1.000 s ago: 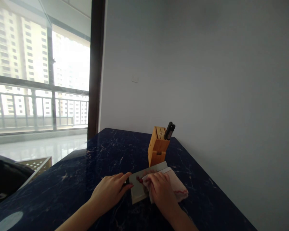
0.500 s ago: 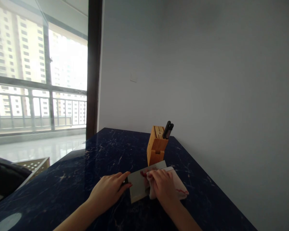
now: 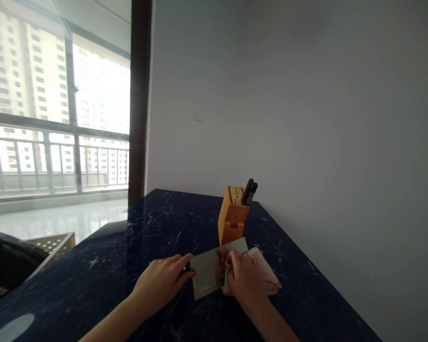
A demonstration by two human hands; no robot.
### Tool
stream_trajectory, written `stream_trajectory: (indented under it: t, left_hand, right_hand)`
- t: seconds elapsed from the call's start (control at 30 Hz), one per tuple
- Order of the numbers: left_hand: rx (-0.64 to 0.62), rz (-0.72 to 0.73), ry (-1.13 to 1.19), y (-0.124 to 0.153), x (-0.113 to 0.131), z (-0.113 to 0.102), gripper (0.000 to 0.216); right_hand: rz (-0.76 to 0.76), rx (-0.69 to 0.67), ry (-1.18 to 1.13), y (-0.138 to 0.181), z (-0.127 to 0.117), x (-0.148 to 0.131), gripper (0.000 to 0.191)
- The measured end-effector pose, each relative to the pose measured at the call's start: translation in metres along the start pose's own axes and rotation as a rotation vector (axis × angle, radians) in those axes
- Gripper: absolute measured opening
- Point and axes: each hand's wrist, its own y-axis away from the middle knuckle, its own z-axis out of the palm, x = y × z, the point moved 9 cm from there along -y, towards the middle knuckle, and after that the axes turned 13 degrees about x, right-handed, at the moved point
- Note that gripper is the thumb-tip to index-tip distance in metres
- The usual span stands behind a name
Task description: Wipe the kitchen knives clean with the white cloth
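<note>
Under fingers (image 3: 183,261), obscured cleaver handle (image 3: 188,267), seemingly black

One camera, on the person's head, looks forward and down along the table (image 3: 153,232) towards the wall (image 3: 299,114). The left hand (image 3: 166,278) and right hand (image 3: 248,278) show close, low in its wide view; the block (image 3: 232,221) stands just beyond them, the window (image 3: 102,90) farther off, at the left edge.
</note>
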Motion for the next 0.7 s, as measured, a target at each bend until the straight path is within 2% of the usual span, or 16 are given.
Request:
stream_trajectory:
  t: [0.17, 0.27, 0.4, 0.57, 0.7]
  left_hand:
    - [0.01, 0.007, -0.006, 0.0, -0.001, 0.0, 0.04]
    - [0.005, 0.008, -0.003, 0.0, -0.002, 0.0, 0.04]
    - [0.0, 0.012, 0.001, 0.0, -0.001, 0.001, 0.039]
    - [0.003, 0.002, 0.001, 0.001, -0.002, 0.001, 0.038]
    - [-0.004, -0.012, 0.005, 0.0, -0.003, 0.0, 0.039]
  right_hand:
    - [-0.13, -0.073, -0.193, 0.006, 0.007, -0.023, 0.014]
    - [-0.094, -0.029, -0.234, 0.003, 0.006, -0.019, 0.015]
    - [-0.048, -0.026, -0.156, 0.001, 0.006, -0.009, 0.012]
    - [-0.2, -0.113, -0.263, 0.009, 0.008, -0.03, 0.012]
    - [-0.249, -0.119, -0.321, 0.011, 0.005, -0.037, 0.016]
